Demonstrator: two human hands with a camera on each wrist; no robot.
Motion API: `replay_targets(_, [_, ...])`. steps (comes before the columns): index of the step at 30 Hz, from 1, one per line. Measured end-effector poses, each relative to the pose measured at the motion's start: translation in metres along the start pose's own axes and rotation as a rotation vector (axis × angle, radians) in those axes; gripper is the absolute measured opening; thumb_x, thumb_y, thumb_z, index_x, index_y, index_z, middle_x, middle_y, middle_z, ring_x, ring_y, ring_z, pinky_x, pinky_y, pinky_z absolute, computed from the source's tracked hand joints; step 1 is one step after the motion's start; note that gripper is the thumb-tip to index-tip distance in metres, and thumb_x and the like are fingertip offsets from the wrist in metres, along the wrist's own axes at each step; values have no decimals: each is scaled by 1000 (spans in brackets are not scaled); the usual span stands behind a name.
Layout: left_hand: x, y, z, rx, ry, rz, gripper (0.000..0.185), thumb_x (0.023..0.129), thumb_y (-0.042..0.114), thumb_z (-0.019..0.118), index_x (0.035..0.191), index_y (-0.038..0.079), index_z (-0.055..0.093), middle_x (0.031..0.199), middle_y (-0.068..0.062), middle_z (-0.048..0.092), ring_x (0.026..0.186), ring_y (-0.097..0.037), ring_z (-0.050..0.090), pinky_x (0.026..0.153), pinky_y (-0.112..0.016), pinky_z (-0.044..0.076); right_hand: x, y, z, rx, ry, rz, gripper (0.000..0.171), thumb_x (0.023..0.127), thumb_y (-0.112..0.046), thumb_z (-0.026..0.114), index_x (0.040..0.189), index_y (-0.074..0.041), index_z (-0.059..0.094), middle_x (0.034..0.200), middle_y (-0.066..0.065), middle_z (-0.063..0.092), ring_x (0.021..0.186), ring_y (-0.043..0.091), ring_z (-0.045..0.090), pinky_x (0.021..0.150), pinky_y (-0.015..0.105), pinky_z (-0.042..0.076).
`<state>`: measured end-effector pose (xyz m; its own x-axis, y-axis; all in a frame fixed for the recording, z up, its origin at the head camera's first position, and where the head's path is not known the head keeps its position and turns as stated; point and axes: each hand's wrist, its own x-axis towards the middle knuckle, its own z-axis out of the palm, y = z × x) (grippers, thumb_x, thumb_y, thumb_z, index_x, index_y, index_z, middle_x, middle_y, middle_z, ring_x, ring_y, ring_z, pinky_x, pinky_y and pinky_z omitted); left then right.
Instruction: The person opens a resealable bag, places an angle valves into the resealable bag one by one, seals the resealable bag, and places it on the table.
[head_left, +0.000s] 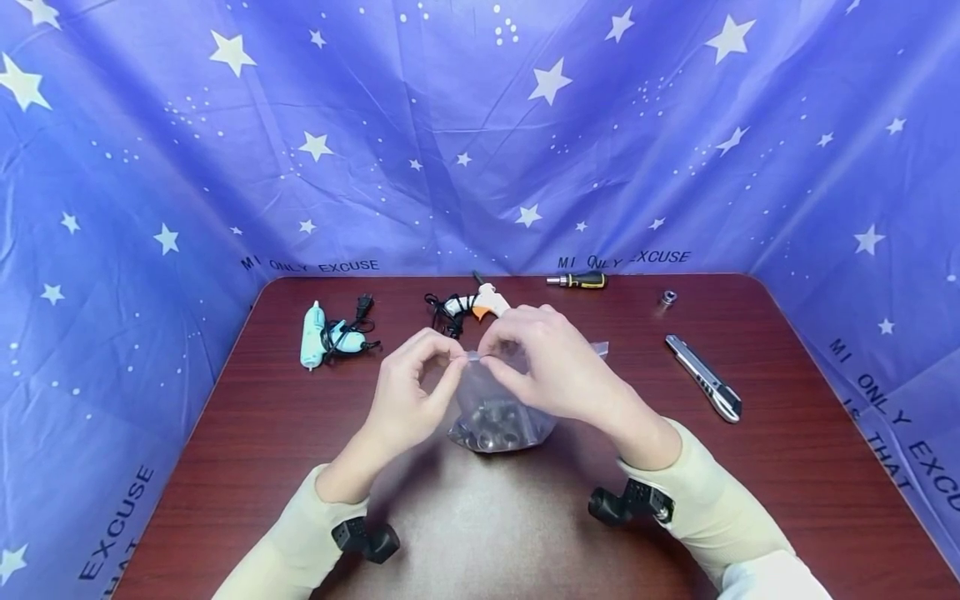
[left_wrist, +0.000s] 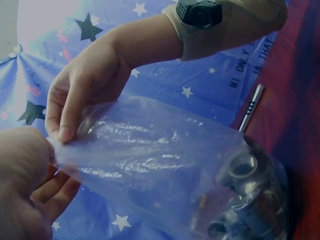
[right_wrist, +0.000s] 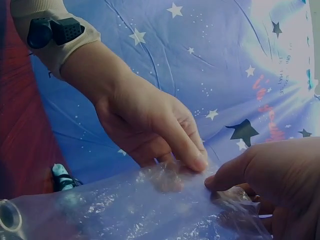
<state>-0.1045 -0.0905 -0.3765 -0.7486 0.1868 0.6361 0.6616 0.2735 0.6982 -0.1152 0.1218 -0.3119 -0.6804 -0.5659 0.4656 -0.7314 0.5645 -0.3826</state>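
A clear plastic bag point(head_left: 498, 408) with several grey metal sockets in its bottom stands on the dark red table point(head_left: 247, 417) at the middle. My left hand point(head_left: 420, 375) pinches the bag's top edge on its left, and my right hand point(head_left: 536, 358) pinches the same edge just to the right. In the left wrist view the bag point(left_wrist: 160, 160) stretches from the pinching fingers point(left_wrist: 67, 127) down to the sockets point(left_wrist: 245, 200). In the right wrist view the left hand's fingers point(right_wrist: 192, 157) and my right thumb point(right_wrist: 225, 175) meet on the bag's film point(right_wrist: 130, 210).
Along the table's far edge lie a light blue glue gun point(head_left: 322, 336) with its cord, a white and orange glue gun point(head_left: 476, 306), a screwdriver point(head_left: 579, 281) and a single socket point(head_left: 667, 297). A utility knife point(head_left: 705, 388) lies at the right. Blue star-patterned cloth surrounds the table.
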Motion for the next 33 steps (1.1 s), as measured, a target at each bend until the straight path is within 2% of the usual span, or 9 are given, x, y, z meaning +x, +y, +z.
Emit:
replay_targets(3, [-1, 2, 3, 34, -6, 14, 7, 99, 1, 70, 95, 7, 69, 89, -4, 65, 82, -10, 59, 67, -25, 52, -1, -1, 3, -22, 30, -14, 7, 89, -14, 80, 87, -18, 75, 80, -7, 68, 81, 14, 61, 77, 33, 44])
replay_targets(8, [0, 4, 5, 94, 8, 50, 6, 98, 1, 68, 94, 6, 67, 89, -4, 64, 82, -10, 60, 68, -25, 53, -2, -1, 6, -69, 51, -43, 6, 92, -16, 79, 89, -16, 74, 83, -6, 69, 81, 16, 61, 75, 35, 44])
replay_targets(12, [1, 5, 5, 130, 36, 70, 6, 98, 3, 69, 94, 8, 69, 86, -2, 66, 77, -10, 61, 65, -24, 52, -3, 1, 5, -60, 47, -64, 6, 93, -15, 80, 92, -15, 74, 86, -4, 71, 84, 15, 62, 79, 35, 50])
replay_targets(17, [1, 5, 5, 120, 55, 67, 6, 97, 4, 72, 94, 8, 72, 85, -2, 68, 77, -10, 65, 70, -18, 56, -5, 4, 3, -25, 57, -88, 6, 92, -13, 82, 93, -13, 75, 86, -2, 71, 84, 14, 63, 81, 35, 56])
replay_targets(24, [0, 3, 8, 89, 42, 104, 6, 94, 1, 76, 95, 6, 73, 88, -4, 70, 82, -14, 74, 79, -20, 63, -5, 6, 4, -1, 63, -97, 6, 90, -10, 82, 93, -14, 78, 87, -4, 74, 85, 13, 66, 79, 35, 56])
replay_targets(28, [1, 2, 11, 123, 50, 129, 5, 95, 2, 75, 94, 6, 72, 87, -4, 69, 81, -13, 71, 76, -19, 61, -6, 6, 5, 4, 74, -104, 5, 91, -11, 82, 91, -15, 79, 85, -6, 75, 84, 15, 64, 78, 34, 54])
replay_targets(33, [3, 2, 11, 179, 43, 177, 4, 96, 3, 73, 94, 6, 70, 86, -5, 65, 77, -18, 62, 67, -23, 52, -7, 6, 5, -20, 94, -112, 5, 91, -12, 81, 89, -16, 79, 83, -7, 74, 82, 15, 61, 77, 35, 50])
